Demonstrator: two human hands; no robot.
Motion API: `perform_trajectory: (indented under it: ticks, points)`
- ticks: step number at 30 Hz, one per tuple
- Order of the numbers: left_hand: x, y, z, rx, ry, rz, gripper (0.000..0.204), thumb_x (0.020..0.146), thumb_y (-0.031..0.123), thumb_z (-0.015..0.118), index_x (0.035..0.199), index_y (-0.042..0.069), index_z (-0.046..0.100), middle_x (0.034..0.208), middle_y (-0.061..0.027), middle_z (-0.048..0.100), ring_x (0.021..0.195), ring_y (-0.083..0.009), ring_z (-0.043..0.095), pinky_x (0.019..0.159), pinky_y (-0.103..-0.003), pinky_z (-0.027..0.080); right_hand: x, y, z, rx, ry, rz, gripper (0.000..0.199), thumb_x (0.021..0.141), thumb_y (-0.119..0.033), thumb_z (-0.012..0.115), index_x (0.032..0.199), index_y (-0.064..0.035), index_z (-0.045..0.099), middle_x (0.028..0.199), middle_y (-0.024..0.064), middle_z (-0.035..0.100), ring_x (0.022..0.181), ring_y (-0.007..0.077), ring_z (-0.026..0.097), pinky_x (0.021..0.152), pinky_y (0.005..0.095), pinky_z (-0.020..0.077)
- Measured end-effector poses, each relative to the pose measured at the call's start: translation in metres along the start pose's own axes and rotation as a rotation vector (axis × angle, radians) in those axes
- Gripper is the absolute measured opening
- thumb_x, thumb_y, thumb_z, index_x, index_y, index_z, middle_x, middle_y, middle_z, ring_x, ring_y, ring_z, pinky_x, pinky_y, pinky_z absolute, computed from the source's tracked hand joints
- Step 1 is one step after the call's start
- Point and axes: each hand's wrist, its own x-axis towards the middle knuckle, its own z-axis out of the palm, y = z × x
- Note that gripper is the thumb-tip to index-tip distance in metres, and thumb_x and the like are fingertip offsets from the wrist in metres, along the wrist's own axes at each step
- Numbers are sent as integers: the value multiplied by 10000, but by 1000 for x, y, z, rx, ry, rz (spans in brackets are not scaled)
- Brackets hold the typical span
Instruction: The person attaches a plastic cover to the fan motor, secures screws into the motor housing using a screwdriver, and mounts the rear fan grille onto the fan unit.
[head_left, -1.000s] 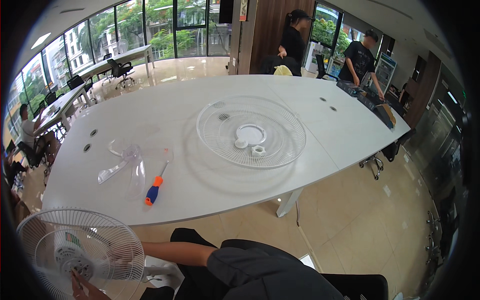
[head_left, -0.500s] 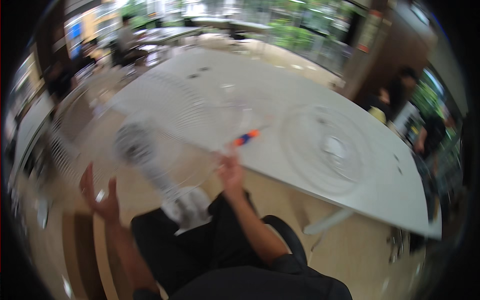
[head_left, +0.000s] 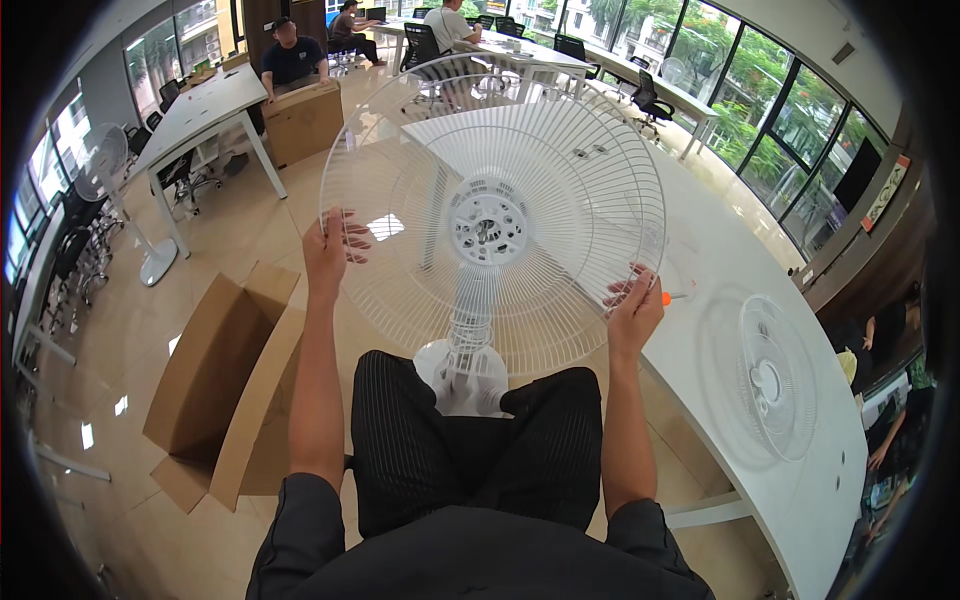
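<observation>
A white wire fan grille stands upright in front of me, around the white motor hub of a fan. My left hand is closed on the grille's left rim, and my right hand grips its right rim. Below the hub, the fan's ribbed neck and stand drop to a white base between my knees. Beside my right hand, an orange-handled screwdriver lies on the white table, its grip partly hidden by that hand.
Another round wire grille lies on the table to the right. An open cardboard box is on the floor at my left. Farther left stands an assembled white fan. People sit at desks in the background, and a person holds a cardboard box.
My view has swung leftward and steadied. My left hand, open before, now holds the grille's rim; my right hand has moved to the opposite rim, and the fan sits centred before me.
</observation>
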Motion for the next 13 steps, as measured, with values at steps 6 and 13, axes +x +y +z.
perform_trajectory:
  ticks: [6,13]
  points:
    - [30,48,13,213,-37,90,472,1022,415,475,1108,-23,626,799,-163,686,597,-188,679,431,-282,520,6,-15,7,36,-24,147,351,1062,-273,374,1103,9,580,687,82,624,488,108,577,408,237,439]
    - [35,29,5,229,-39,117,450,1020,402,482,1104,-12,639,801,-161,695,602,-202,691,435,-292,527,-2,16,13,38,-49,89,382,1066,-327,359,1159,-15,560,723,87,619,500,118,584,410,230,446]
